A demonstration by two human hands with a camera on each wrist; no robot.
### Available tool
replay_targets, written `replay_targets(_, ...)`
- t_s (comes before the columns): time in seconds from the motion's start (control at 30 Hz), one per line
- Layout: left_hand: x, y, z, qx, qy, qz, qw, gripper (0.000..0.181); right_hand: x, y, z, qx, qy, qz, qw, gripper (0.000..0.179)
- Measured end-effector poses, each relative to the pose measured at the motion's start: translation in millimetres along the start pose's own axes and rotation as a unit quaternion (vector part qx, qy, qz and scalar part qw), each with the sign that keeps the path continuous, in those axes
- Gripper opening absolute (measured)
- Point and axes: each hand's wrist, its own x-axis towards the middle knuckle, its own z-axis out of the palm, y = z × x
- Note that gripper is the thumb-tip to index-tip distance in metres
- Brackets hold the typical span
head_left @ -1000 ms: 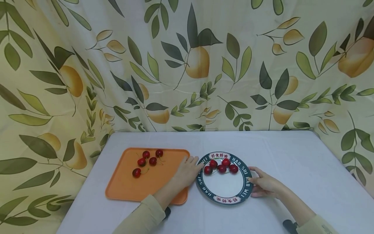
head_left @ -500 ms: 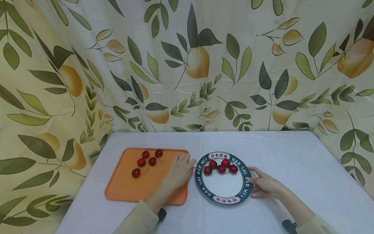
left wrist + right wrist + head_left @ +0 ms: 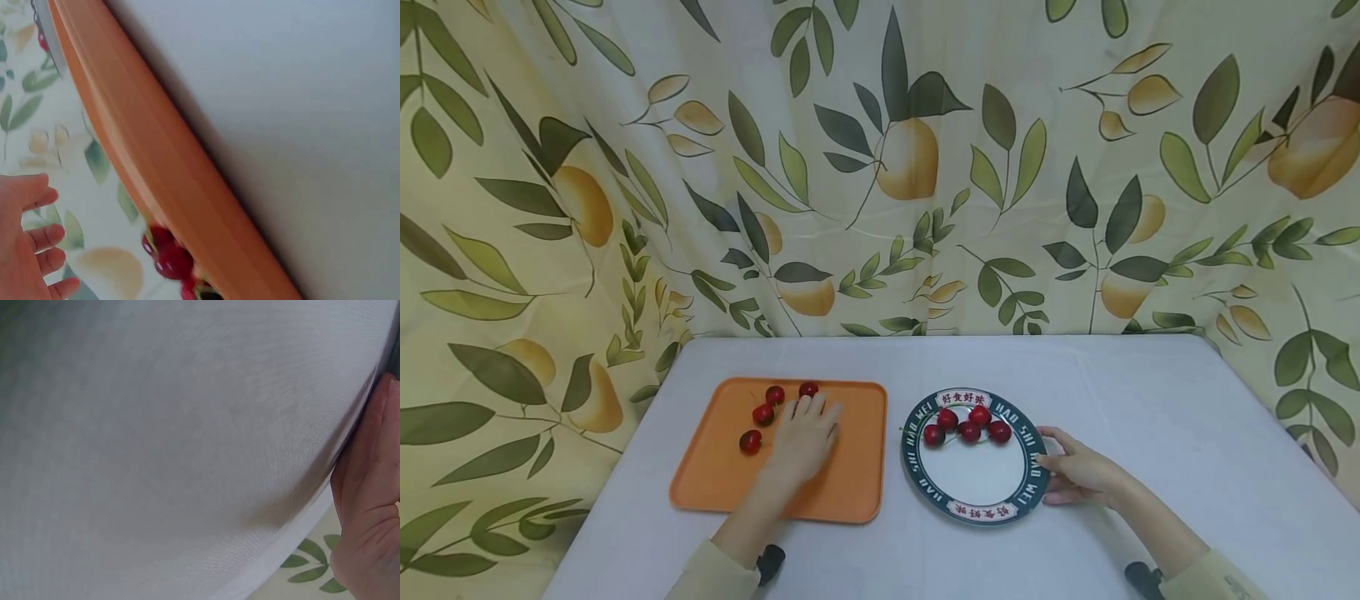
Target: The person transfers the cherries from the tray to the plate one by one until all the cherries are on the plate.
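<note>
Over the orange tray (image 3: 857, 492) my left hand (image 3: 803, 446) hovers with fingers loosely spread and nothing in them. Its fingertips reach the dark red cherries (image 3: 763, 414) at the tray's back, covering one of them. In the left wrist view, that hand (image 3: 28, 240) shows its fingers apart, with cherries (image 3: 172, 259) beyond the tray's edge. On the right, my right hand (image 3: 1082, 471) holds the rim of a round plate (image 3: 925, 492), thumb on top of the rim. Several cherries (image 3: 969, 431) lie in the plate's back half. The right wrist view shows my right hand (image 3: 369, 481) against the rim.
A white cloth (image 3: 1135, 400) covers the table. Behind it hangs a curtain (image 3: 1022, 217) printed with leaves and fruit. The tray stands left of the plate, with a narrow strip of cloth between them.
My left hand has moved left from the plate's left rim, across the tray, to the cherries there. The right hand has stayed on the plate's rim.
</note>
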Motion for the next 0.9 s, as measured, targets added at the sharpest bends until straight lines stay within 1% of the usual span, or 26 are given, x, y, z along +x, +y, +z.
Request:
replay_targets(0.1, -8.3, -12.0, -1.1, 0.0, -0.006, -0.029, 0.9996, 0.026, 0.1, -1, 0, -0.003, 0.0, -0.001, 1.0, 0.057)
replay_targets(0.23, -19.5, -25.2, -2.7, -0.012, -0.014, -0.066, 0.9976, 0.029, 0.8, -1, 0, -0.004, -0.002, -0.002, 1.0, 0.058)
replay_targets(0.33, -27.8, -33.2, -2.9, -0.016, -0.032, -0.091, 0.9952, 0.029, 1.3, -1, 0, -0.003, 0.001, 0.002, 1.0, 0.058)
replay_targets(0.4, -32.6, -37.6, -2.4, -0.017, -0.05, -0.108, 0.9927, 0.03, 1.4, -1, 0, -0.003, 0.002, 0.003, 1.0, 0.058)
replay_targets(0.53, -39.5, -43.8, -2.2, -0.02, -0.079, -0.134, 0.9876, 0.034, 1.0, -1, 0, -0.005, 0.002, -0.001, 1.0, 0.058)
replay_targets(0.63, -41.9, -46.7, -2.2, -0.014, -0.088, -0.141, 0.986, 0.036, 0.4, -1, 0, -0.003, 0.002, -0.001, 1.0, 0.058)
replay_targets(0.77, -43.7, -48.3, -1.9, -0.007, -0.093, -0.142, 0.9855, 0.036, -0.2, -1, 0, -0.001, -0.002, -0.001, 1.0, 0.057)
replay_targets(0.83, -44.6, -47.7, -2.7, -0.007, -0.101, -0.141, 0.9848, 0.036, -0.3, -1, 0, -0.001, -0.002, 0.0, 1.0, 0.058)
replay_targets(0.9, -45.6, -46.5, -4.4, -0.01, -0.116, -0.14, 0.9833, 0.037, -0.1, -1, 0, 0.0, -0.002, 0.001, 1.0, 0.058)
